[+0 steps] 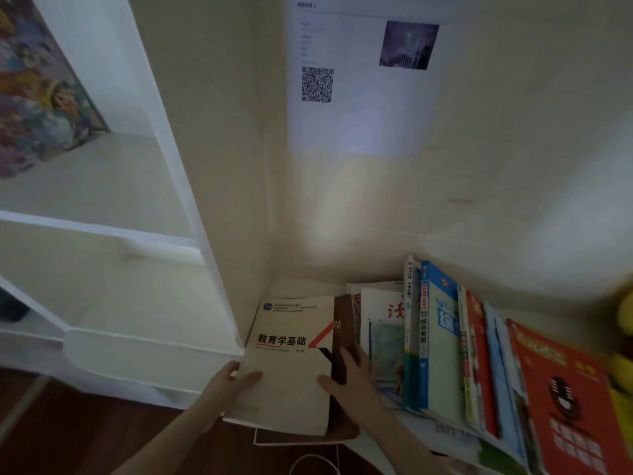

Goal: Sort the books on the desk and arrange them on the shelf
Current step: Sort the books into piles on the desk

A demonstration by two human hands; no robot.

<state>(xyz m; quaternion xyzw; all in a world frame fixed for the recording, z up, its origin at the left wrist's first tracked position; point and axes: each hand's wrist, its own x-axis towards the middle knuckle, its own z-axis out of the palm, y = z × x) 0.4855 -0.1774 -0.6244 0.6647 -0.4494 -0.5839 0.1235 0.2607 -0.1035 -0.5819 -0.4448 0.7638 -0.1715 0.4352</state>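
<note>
Head view: your left hand (236, 380) and right hand (349, 375) clasp the cream book (291, 371) by its edges; lift it level.

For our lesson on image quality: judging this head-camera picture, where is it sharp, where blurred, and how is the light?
Head view: dim overall, with a pale bright patch on the wall below the printed sheet; the title on the beige book reads sharp; the orange book at right is smeared.

cream book (291, 365) flat atop brown book (343, 337); coloured books (442, 337) lean beside
</note>
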